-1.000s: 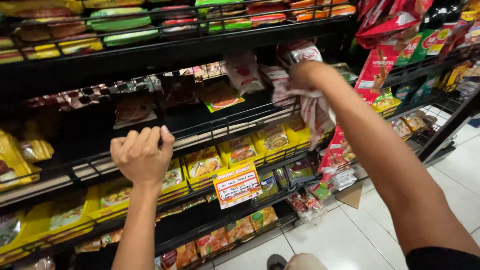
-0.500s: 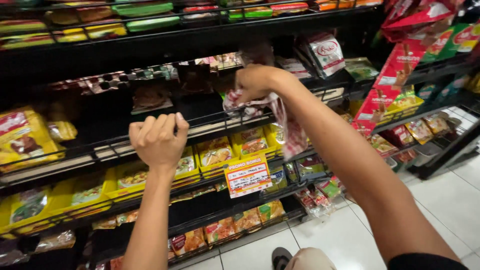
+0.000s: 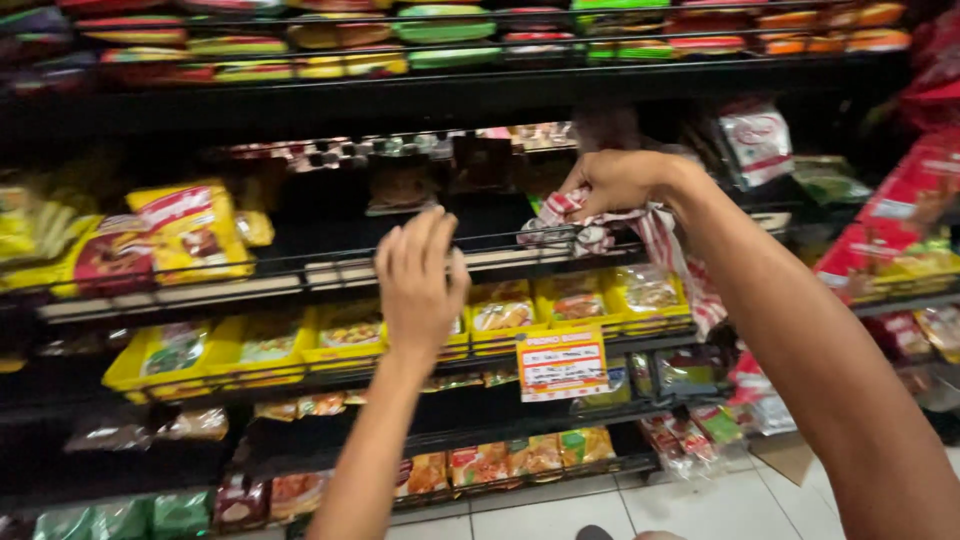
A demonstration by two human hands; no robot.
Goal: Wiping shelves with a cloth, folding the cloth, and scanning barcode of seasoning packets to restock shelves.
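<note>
My right hand (image 3: 618, 182) is shut on a red-and-white checked cloth (image 3: 672, 250), pressed against the wire rail of a dark shop shelf (image 3: 330, 262). The cloth hangs down past the row of yellow packets (image 3: 575, 303) below. My left hand (image 3: 420, 282) is raised in front of the same shelf with its fingers apart and nothing in it, back of the hand toward me, just above more yellow packets. The shelf section between my hands looks mostly bare and dark.
Yellow and red snack bags (image 3: 190, 230) lean at the left of the shelf. A white and orange price card (image 3: 561, 364) hangs below. Red packages (image 3: 905, 225) fill a rack at the right. White floor tiles (image 3: 700, 505) show at the bottom.
My right hand has dragged the cloth leftward along the shelf. My left hand has gone from a fist to fingers apart, and the view has shifted.
</note>
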